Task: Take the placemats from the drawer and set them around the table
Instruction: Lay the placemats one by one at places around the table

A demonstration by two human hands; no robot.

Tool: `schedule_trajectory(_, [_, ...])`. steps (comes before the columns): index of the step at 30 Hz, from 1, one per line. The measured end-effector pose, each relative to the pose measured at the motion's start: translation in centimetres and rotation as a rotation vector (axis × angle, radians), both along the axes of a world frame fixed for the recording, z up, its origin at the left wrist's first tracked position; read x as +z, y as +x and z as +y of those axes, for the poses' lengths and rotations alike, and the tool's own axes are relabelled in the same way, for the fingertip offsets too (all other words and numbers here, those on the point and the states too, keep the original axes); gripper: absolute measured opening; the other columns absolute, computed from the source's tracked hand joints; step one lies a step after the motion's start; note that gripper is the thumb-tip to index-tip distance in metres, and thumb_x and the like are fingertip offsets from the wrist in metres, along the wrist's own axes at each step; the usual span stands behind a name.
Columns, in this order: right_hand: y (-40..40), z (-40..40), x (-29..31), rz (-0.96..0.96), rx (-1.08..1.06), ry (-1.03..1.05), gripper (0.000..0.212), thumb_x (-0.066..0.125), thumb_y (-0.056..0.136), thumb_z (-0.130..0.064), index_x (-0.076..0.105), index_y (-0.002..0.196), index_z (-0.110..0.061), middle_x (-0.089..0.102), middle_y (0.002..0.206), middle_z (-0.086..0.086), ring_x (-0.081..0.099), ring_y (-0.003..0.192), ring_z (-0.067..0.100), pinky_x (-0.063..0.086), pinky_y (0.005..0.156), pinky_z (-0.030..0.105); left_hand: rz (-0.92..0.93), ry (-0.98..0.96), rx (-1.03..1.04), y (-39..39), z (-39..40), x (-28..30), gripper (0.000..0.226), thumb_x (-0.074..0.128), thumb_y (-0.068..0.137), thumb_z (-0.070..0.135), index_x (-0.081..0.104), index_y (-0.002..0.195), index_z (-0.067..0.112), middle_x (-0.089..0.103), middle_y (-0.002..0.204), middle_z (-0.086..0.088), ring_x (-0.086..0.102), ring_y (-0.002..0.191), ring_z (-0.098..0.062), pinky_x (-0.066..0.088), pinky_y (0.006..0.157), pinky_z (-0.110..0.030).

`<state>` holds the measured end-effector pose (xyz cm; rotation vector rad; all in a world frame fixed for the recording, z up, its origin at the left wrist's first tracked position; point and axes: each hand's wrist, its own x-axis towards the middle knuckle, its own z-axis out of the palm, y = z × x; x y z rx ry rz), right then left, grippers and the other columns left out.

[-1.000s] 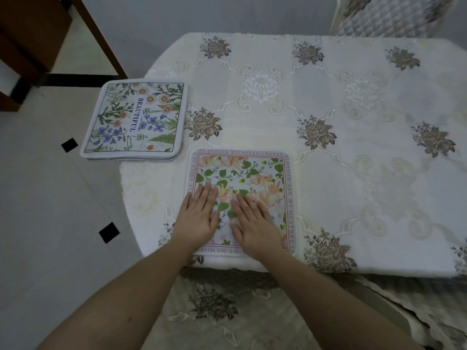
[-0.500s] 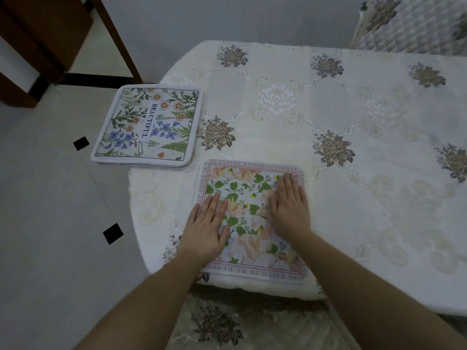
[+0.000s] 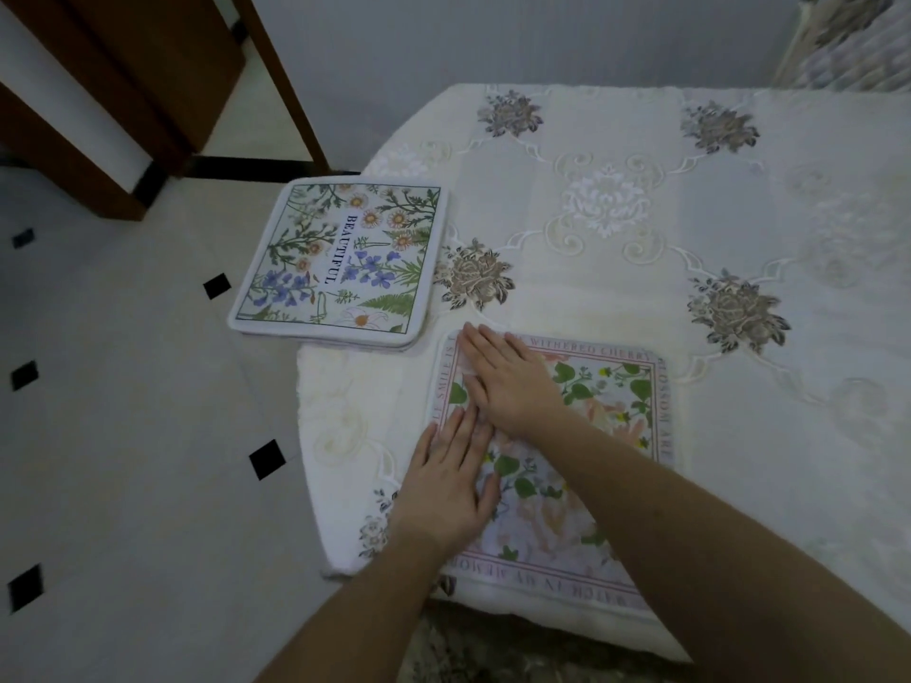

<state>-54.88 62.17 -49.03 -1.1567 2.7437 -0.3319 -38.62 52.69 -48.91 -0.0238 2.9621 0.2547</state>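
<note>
A square placemat with pink flowers and green leaves [image 3: 611,416] lies flat on the table [image 3: 641,214] near its front edge. My left hand [image 3: 451,478] presses flat on the mat's left side, fingers straight. My right hand [image 3: 508,377] reaches across to the mat's far left corner, its straight fingers lying flat on the mat. A small stack of placemats [image 3: 340,261], the top one printed with blue flowers and the word BEAUTIFUL, sits on the table's left corner and hangs partly over the edge.
A cream tablecloth with embroidered roses covers the table. A padded chair back [image 3: 853,37] stands at the far right. Dark wooden furniture [image 3: 123,91] stands on the tiled floor [image 3: 123,436] to the far left.
My right hand has slid from the mat's right side over to its far left corner. My left hand has stayed on the mat's left side. The view has shifted.
</note>
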Motion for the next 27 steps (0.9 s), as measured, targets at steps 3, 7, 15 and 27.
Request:
schedule_trajectory(3, [-0.4, 0.4, 0.1, -0.009, -0.028, 0.002, 0.063, 0.020, 0.102, -0.046, 0.026, 0.156, -0.016, 0.024, 0.162, 0.002, 0.020, 0.150, 0.015, 0.012, 0.123, 0.038, 0.004, 0.004, 0.000, 0.0, 0.0, 0.0, 0.067, 0.015, 0.102, 0.053, -0.006, 0.159, 0.025, -0.006, 0.167, 0.003, -0.009, 0.153, -0.012, 0.001, 0.122, -0.042])
schedule_trajectory(7, [-0.8, 2.7, 0.2, -0.019, -0.144, 0.022, 0.065, 0.018, 0.103, -0.049, 0.011, 0.159, -0.016, 0.008, 0.166, 0.000, 0.005, 0.152, 0.014, -0.001, 0.122, 0.034, 0.004, -0.008, 0.000, 0.1, -0.1, -0.3, 0.066, 0.018, 0.102, 0.052, -0.001, 0.160, 0.025, -0.003, 0.167, 0.003, -0.007, 0.153, -0.012, 0.005, 0.122, -0.043])
schedule_trajectory(15, [-0.4, 10.0, 0.3, -0.044, -0.388, 0.052, 0.068, 0.019, 0.102, -0.052, 0.004, 0.159, -0.018, 0.001, 0.166, -0.001, -0.002, 0.152, 0.012, -0.002, 0.124, 0.036, 0.008, -0.020, -0.004, 0.1, 0.0, -0.2, 0.066, 0.018, 0.102, 0.052, 0.001, 0.160, 0.026, -0.001, 0.167, 0.003, -0.004, 0.154, -0.013, 0.006, 0.122, -0.042])
schedule_trajectory(27, [5.7, 14.6, 0.5, -0.089, -0.605, 0.038, 0.069, 0.018, 0.101, -0.048, 0.000, 0.158, -0.014, -0.003, 0.166, 0.002, -0.006, 0.152, 0.012, -0.004, 0.123, 0.032, 0.000, -0.017, -0.007, 0.2, 0.1, 0.3, 0.065, 0.012, 0.101, 0.053, -0.007, 0.158, 0.028, -0.010, 0.166, 0.005, -0.016, 0.151, -0.009, -0.006, 0.123, -0.037])
